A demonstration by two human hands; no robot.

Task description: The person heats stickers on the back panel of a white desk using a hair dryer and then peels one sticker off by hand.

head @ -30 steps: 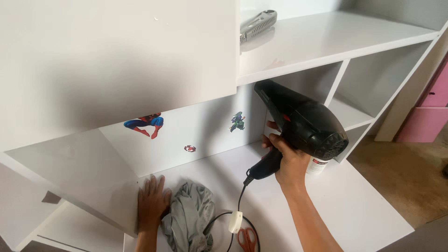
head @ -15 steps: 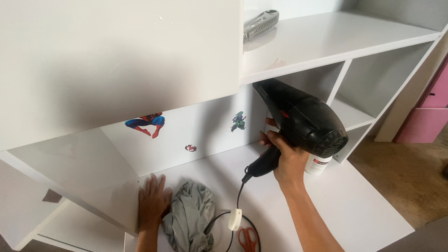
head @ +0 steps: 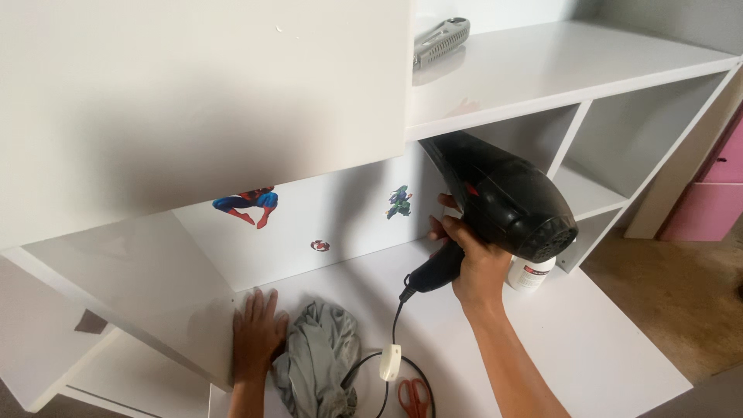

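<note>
- In front of the white shelf unit (head: 542, 73), the right hand (head: 474, 259) grips a black hair dryer (head: 499, 193) by its handle, fingers (head: 441, 231) wrapped tight around it, the nozzle aimed up and left toward the back panel under the upper shelf.
- Compared with a second ago the dryer sits a little higher and closer to the panel, its nozzle now tucked just beneath the shelf edge; this suggests the airflow is being brought nearer to the stickers.
- The left hand (head: 255, 333) lies flat on the white worktop (head: 604, 340), fingers spread narrow and holding nothing, in much the same spot as before, just beside a crumpled grey cloth (head: 317, 368).
- On the back panel sit three stickers: a red-and-blue figure sticker (head: 248, 203), a small green figure sticker (head: 399, 201) nearest the nozzle, and a tiny round sticker (head: 320, 245) lower down.
- The dryer's cord (head: 398, 325) drops from the handle to a white inline switch (head: 389, 362), then loops on the worktop beside red-handled scissors (head: 416, 397).
- A white bottle (head: 531, 272) stands behind the right hand, partly hidden by the dryer.
- A grey tool (head: 441, 42) rests on the top shelf, well apart.
- The open cupboard door (head: 193, 101) overhangs the left side and shades the panel.
</note>
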